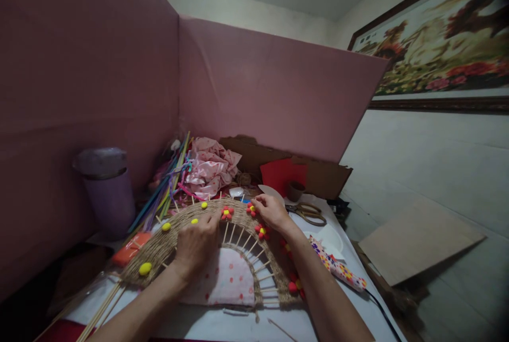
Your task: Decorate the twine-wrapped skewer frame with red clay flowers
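A half-round woven jute fan (pixel 167 244) on wooden skewers lies on the table in front of me, with a pink dotted cloth centre (pixel 226 278). Small red flowers with yellow middles (pixel 227 213) and yellow clay dots (pixel 145 268) sit along its braided band. My left hand (pixel 196 244) rests knuckles up on the band, fingers curled, fingertips at a red flower. My right hand (pixel 270 209) pinches at the top rim beside another red flower (pixel 251 208). What the fingers hold is too small to tell.
Scissors (pixel 308 212) and a patterned glue gun (pixel 338 268) with its cord lie at the right. A lilac lidded bin (pixel 107 188), coloured straws (pixel 167 185), crumpled pink fabric (pixel 209 169), red paper (pixel 282 175) and a cardboard box stand behind. Pink boards wall the table's left and back.
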Demonstrator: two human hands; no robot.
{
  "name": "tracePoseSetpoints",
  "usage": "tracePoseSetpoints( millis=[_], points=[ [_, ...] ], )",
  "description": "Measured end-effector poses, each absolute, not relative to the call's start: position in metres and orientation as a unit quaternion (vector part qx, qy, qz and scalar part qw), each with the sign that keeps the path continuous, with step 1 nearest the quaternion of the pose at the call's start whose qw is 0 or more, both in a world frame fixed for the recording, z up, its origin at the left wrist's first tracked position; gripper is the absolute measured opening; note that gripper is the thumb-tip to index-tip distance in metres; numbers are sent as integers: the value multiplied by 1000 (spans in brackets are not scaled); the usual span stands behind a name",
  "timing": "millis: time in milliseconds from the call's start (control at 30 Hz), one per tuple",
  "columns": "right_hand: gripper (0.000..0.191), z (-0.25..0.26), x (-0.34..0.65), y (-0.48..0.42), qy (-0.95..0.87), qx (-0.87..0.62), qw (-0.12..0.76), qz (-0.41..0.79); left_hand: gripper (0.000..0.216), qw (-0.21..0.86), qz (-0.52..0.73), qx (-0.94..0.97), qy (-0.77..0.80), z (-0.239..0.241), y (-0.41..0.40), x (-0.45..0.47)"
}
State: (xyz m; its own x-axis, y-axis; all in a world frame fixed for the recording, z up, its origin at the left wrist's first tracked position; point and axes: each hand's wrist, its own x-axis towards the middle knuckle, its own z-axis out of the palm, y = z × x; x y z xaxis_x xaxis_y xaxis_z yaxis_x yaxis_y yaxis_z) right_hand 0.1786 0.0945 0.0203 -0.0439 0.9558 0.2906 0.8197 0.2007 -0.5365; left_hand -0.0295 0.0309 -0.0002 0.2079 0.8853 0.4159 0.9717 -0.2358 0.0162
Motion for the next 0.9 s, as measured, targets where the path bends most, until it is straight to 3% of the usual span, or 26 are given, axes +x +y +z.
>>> tracePoseSetpoints(
  millis=[333,667,900],
  points=[
    [33,17,179,97,-711,-625,301,116,45,143,-120,-775,-604,-2,36,-31],
    [32,17,179,98,-716,-619,303,116,53,157,-124,-780,-593,-3,33,-31],
    [34,14,180,100,-716,-617,306,115,47,172,-176,-763,-598,-2,35,-36]
  ],
)
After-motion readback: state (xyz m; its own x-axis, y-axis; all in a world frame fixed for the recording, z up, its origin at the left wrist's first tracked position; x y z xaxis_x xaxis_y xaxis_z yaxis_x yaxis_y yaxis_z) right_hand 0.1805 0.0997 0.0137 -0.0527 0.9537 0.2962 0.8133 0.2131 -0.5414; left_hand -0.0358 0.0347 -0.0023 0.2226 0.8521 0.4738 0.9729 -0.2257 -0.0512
